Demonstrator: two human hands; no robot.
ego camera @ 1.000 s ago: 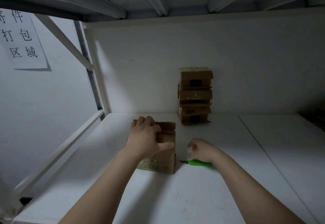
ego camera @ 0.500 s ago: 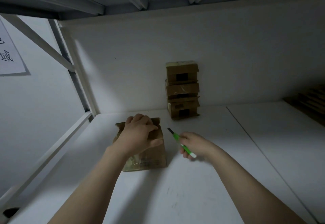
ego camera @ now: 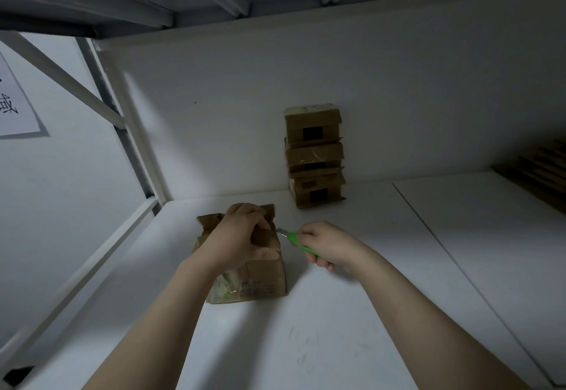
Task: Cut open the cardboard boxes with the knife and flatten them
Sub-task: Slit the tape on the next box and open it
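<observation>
you: where's the box [ego camera: 254, 276] you're on?

me: on the white shelf [ego camera: 337, 334], right in front of me, well forward of the stack of three boxes [ego camera: 314, 157] against the back wall [ego camera: 398, 99]. my left hand [ego camera: 242, 236] grips its top, with fingers [ego camera: 258, 219] curled over the upper edge and thumb on the near face.

you: and the knife?

me: my right hand [ego camera: 324, 244] is closed around the green knife [ego camera: 293, 238], blade tip just at the box's upper right edge — very near my left fingers. i can't tell whether the tip touches cardboard.

you: that's close.

me: it is. to do this well, i think i should shift my left fingers off the line of the cut. then i sink only the tip into the seam and draw it along in one shallow, steady pull — pressing down with the left hand so the box doesn't skid on the smooth shelf.
</observation>
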